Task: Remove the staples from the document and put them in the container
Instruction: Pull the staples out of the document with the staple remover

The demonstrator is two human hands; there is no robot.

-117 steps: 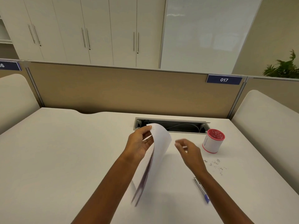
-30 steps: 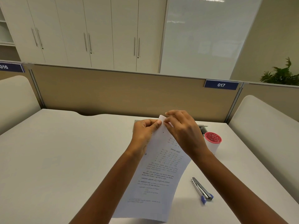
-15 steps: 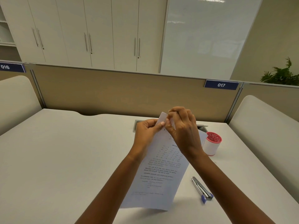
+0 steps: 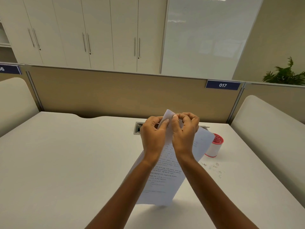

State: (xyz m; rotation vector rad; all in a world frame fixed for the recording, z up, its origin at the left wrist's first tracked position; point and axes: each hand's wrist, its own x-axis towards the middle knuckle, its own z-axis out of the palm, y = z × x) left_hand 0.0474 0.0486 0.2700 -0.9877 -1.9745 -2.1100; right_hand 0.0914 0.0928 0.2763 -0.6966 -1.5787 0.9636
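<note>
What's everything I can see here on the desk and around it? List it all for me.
document: one, white with dark print, held up above the desk, top corner pinched by both hands
container: one, white with a red rim, on the desk right of the document
loose staples: a small scatter, silvery, on the desk in front of the container
desk: one, white
cable slot: one, grey, at the desk's back, partly hidden
number plate: one, blue, reads 017, on the partition
plant: one, green, far right
cupboards: white, behind the partition
left hand: one, pinching the corner
right hand: one, pinching the corner
</note>
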